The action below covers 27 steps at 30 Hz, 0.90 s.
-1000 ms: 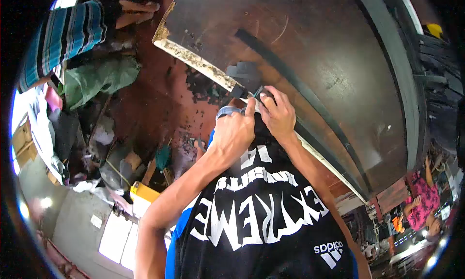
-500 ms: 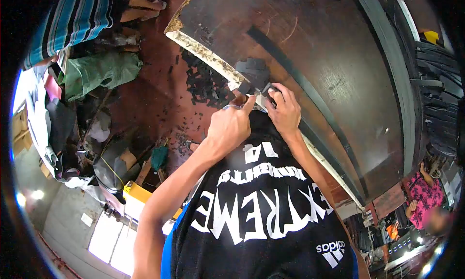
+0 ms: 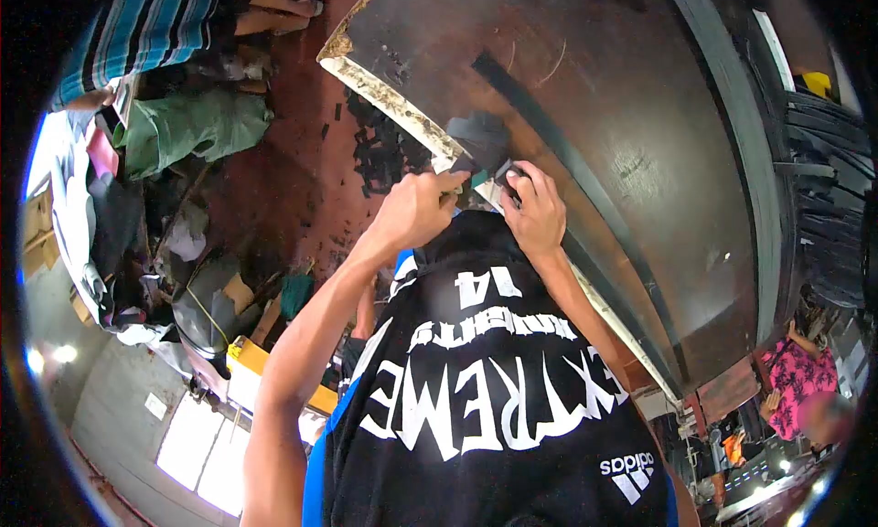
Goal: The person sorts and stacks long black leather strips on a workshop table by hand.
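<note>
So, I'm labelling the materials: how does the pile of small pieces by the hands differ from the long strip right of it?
The pile is compact, while the strip stretches far across the tabletop. The pile is overlapping short pieces; the strip is one narrow length, bowed in this view. Both are dark and lie on the tabletop.

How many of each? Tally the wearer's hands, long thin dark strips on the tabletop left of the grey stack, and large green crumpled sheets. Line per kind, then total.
Wearer's hands: 2 (left hand, right hand)
Long thin dark strips: 2 (middle strip, near-edge strip)
Large green crumpled sheet: 1
Total: 5
</note>
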Each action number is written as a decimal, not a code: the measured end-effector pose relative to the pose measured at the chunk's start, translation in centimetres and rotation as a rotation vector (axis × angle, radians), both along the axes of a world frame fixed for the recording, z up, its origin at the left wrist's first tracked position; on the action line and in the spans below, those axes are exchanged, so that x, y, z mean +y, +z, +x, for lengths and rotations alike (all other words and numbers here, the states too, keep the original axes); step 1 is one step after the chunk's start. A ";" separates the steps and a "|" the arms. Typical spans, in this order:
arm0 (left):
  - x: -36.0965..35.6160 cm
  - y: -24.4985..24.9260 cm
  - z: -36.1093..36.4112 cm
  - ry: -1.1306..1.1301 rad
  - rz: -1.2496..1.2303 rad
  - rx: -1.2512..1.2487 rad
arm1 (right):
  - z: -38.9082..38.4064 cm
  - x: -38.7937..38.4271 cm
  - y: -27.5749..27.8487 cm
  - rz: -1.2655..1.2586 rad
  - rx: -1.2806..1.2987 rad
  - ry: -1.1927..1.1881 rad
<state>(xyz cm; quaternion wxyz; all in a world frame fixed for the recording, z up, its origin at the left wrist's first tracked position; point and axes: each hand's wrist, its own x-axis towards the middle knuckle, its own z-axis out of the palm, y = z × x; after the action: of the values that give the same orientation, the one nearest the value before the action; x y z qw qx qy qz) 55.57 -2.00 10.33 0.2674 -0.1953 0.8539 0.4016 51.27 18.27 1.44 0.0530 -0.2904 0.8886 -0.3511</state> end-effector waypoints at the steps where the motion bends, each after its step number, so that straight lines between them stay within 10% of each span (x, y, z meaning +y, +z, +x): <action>1: 0.0 -0.1 0.5 0.019 0.023 0.049 | 0.0 0.0 0.0 0.010 -0.006 -0.005; 27: -2.5 3.6 1.4 -0.157 -0.141 0.033 | 0.4 0.1 -0.3 0.014 0.073 -0.016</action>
<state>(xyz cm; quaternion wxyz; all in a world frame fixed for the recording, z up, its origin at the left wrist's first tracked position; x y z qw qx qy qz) 56.98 -4.49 13.91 0.2696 -0.1393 0.8970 0.3215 51.67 18.33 1.15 0.0197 -0.2955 0.8946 -0.3345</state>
